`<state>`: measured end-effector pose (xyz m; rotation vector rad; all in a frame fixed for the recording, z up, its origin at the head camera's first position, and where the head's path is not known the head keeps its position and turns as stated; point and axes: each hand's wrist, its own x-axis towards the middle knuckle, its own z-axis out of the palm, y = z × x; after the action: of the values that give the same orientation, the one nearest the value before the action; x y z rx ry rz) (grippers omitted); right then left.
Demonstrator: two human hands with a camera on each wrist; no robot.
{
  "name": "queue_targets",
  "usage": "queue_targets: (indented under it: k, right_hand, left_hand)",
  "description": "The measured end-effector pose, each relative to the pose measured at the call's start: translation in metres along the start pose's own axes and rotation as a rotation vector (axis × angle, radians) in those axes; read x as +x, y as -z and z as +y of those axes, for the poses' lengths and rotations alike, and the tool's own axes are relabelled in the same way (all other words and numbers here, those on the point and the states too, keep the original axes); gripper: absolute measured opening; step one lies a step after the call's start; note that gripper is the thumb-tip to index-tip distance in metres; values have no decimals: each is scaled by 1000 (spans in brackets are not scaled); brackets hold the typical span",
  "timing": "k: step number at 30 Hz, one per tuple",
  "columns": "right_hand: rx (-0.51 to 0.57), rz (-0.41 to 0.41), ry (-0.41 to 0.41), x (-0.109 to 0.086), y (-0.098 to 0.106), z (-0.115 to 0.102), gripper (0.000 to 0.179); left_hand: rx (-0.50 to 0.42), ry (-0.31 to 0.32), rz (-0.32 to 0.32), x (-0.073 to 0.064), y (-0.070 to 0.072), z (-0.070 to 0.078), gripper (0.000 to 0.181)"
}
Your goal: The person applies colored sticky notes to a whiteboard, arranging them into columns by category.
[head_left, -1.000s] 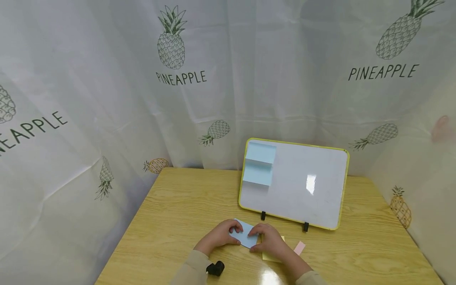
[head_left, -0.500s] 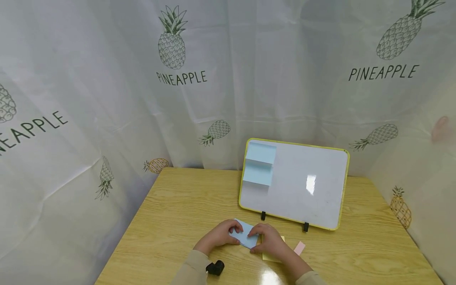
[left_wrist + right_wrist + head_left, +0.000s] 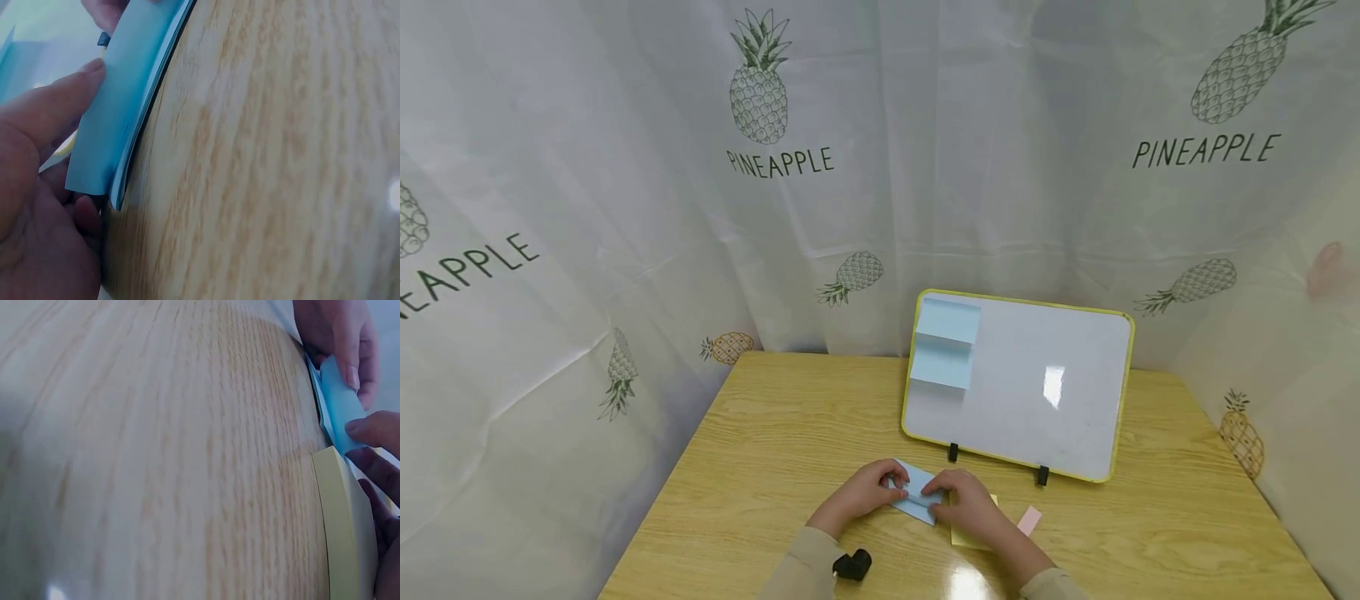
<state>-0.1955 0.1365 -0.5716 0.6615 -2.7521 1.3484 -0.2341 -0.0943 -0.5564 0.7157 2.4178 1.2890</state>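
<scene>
A light blue sticky note pad lies tilted on the table between the hands. Its top sheet is bent up along the near side, away from the sheets below, as the left wrist view shows. At the left end, the left hand pinches this raised sheet, thumb in front and fingers behind. The right hand pinches the other end between thumb and fingers. Partly under the right hand is a yellow sticky note pad. A pink paper strip lies beside the right forearm.
A yellow-framed whiteboard stands tilted on black feet behind the hands. Two blue notes, an upper note and a lower note, are stuck at its left. A small black object sits by the left sleeve. A pineapple-print curtain surrounds the table.
The blue pad's near edge was covered by a flat top sheet; now that sheet is lifted and folded back, held by both hands. Thumbs have moved slightly away from the body.
</scene>
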Motion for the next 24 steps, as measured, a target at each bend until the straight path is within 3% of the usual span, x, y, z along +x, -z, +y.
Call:
queue_targets:
  k: [4, 9, 18, 24]
  right_hand:
    - [71, -14, -30, 2, -1, -3, 17]
    - [144, -38, -83, 5, -2, -3, 14]
    - [263, -12, -174, 7, 0, -5, 12]
    - [295, 38, -220, 8, 3, -4, 13]
  left_hand:
    - [2, 5, 8, 0, -1, 2, 11]
    - [28, 13, -8, 0, 4, 2, 24]
    - [227, 0, 25, 6, 16, -5, 40]
    - [204, 16, 21, 6, 17, -4, 47]
